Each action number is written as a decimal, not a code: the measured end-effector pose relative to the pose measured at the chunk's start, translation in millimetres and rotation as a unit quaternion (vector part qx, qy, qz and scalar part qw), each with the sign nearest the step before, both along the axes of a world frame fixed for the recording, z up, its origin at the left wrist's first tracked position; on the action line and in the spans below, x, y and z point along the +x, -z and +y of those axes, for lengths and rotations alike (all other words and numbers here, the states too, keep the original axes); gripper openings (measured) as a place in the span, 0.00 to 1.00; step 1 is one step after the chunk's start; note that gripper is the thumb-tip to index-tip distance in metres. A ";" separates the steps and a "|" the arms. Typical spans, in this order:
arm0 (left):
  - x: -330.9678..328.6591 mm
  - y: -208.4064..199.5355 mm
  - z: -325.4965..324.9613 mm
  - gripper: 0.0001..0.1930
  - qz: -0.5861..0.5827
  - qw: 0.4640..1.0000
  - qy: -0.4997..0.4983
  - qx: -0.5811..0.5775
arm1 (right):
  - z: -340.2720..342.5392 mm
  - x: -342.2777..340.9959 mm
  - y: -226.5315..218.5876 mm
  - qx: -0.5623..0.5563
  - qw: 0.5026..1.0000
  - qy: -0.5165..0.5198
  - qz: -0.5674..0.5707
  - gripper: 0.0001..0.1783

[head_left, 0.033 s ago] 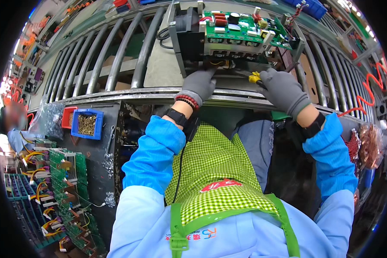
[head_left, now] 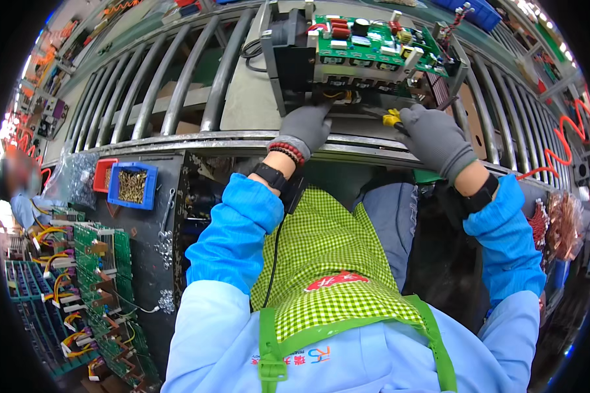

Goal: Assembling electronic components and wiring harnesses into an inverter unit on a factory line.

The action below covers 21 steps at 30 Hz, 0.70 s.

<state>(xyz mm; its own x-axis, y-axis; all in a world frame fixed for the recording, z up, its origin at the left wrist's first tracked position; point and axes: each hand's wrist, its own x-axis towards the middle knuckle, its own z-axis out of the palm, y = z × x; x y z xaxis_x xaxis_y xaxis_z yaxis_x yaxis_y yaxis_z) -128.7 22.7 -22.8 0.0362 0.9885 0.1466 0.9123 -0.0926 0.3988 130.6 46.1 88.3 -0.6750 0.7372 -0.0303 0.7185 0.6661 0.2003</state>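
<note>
An open-framed electronic unit (head_left: 295,69) with a green circuit board (head_left: 360,49) on top stands in front of me on the roller line. My gloved right hand (head_left: 436,141) is closed round the yellow and black handle of a screwdriver (head_left: 392,118). Its thin shaft points left, toward the unit's lower front; where the tip ends is hard to make out. My left hand (head_left: 306,129), also in a grey glove, reaches to the unit's lower left front. Its fingertips are lost in the shadow near a small bundle of yellow wires (head_left: 337,95).
Metal rollers (head_left: 183,82) run to both sides of the unit. On the dark bench at left are a blue bin (head_left: 132,187) of brass-coloured screws, a red bin (head_left: 102,175), loose washers (head_left: 164,252) and several wired circuit boards (head_left: 101,262). A coiled red hose (head_left: 564,141) hangs at right.
</note>
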 end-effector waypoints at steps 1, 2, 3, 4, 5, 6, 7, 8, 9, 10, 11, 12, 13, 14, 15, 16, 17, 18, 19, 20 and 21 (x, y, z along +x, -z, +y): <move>-0.4 -0.2 0.5 0.19 -0.003 1.000 0.008 -0.010 | -1.0 -0.1 -1.7 0.021 1.000 -0.002 -0.008 0.14; -1.6 -1.2 1.7 0.20 -0.004 1.000 0.016 -0.012 | -1.1 -0.8 -2.4 0.017 1.000 0.005 -0.018 0.14; -1.3 -1.5 0.8 0.19 -0.011 1.000 0.016 -0.004 | -0.3 -0.8 -3.3 0.021 1.000 0.005 -0.018 0.14; -1.7 -2.3 1.0 0.19 -0.007 1.000 0.012 -0.008 | 1.5 -1.4 -3.1 0.029 0.999 0.014 -0.024 0.14; -1.4 -2.7 0.6 0.20 -0.002 1.000 0.011 -0.014 | 1.5 -1.6 -1.3 0.024 0.999 0.013 -0.030 0.15; -0.9 -2.8 0.1 0.20 0.000 1.000 0.017 -0.021 | 2.8 -2.8 1.2 0.019 0.999 0.000 -0.026 0.15; -1.0 -3.3 0.3 0.20 0.001 1.000 0.019 -0.021 | 3.8 -3.6 3.7 0.026 0.999 0.012 -0.029 0.16; -0.9 -3.6 0.7 0.20 0.002 1.000 0.014 -0.019 | 4.7 -4.8 6.2 0.040 0.998 0.025 -0.031 0.16; -0.3 -3.5 0.7 0.20 0.004 1.000 0.014 -0.023 | 5.5 -6.1 8.0 0.033 0.999 0.023 -0.033 0.16; 0.0 -3.6 0.9 0.20 0.006 1.000 0.015 -0.026 | 6.4 -8.1 8.9 0.025 0.999 0.029 -0.035 0.16; 0.3 -3.8 1.1 0.20 0.006 1.000 0.015 -0.026 | 7.7 -10.2 8.2 0.021 0.998 0.045 -0.043 0.17; 0.6 -4.3 1.3 0.20 0.004 1.000 0.016 -0.025 | 9.2 -12.6 5.9 0.019 0.998 0.036 -0.039 0.17; 0.8 -5.3 1.6 0.19 0.002 1.000 0.017 -0.024 | 11.1 -16.4 2.8 -0.016 0.997 0.043 -0.065 0.17; 1.2 -6.8 2.2 0.19 0.001 1.000 0.017 -0.023 | 14.0 -20.9 -1.9 -0.045 0.993 0.053 -0.092 0.18; 1.6 -8.7 2.6 0.18 0.000 0.999 0.018 -0.033 | 17.8 -25.8 -7.8 -0.049 0.993 0.049 -0.090 0.18; 2.1 -11.1 3.1 0.16 -0.002 0.999 0.022 -0.038 | 22.8 -30.9 -14.7 -0.078 0.989 0.055 -0.113 0.17; 2.4 -13.9 4.0 0.16 0.001 0.999 0.021 -0.043 | 27.7 -35.5 -22.0 -0.100 0.984 0.060 -0.133 0.17; 2.6 -16.8 5.0 0.16 -0.002 0.998 0.021 -0.060 | 33.2 -39.6 -29.3 -0.107 0.983 0.064 -0.134 0.17; 2.9 -19.4 6.0 0.16 -0.007 0.997 0.020 -0.073 | 39.2 -43.3 -36.7 -0.137 0.974 0.061 -0.167 0.17; 3.1 -21.2 6.5 0.16 -0.006 0.997 0.020 -0.076 | 44.1 -47.9 -41.7 -0.158 0.966 0.052 -0.196 0.17; 3.3 -22.9 7.3 0.16 -0.003 0.996 0.024 -0.086 | 47.8 -50.5 -46.4 -0.149 0.965 0.043 -0.213 0.16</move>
<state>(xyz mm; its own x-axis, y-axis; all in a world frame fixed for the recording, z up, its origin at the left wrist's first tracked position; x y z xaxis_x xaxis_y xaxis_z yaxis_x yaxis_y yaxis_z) -125.5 30.0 0.1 0.0832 0.9962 -0.0249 0.9059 -0.0652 0.4184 80.1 93.9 134.7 -0.4913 0.7050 -0.5115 0.6680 0.6818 0.2981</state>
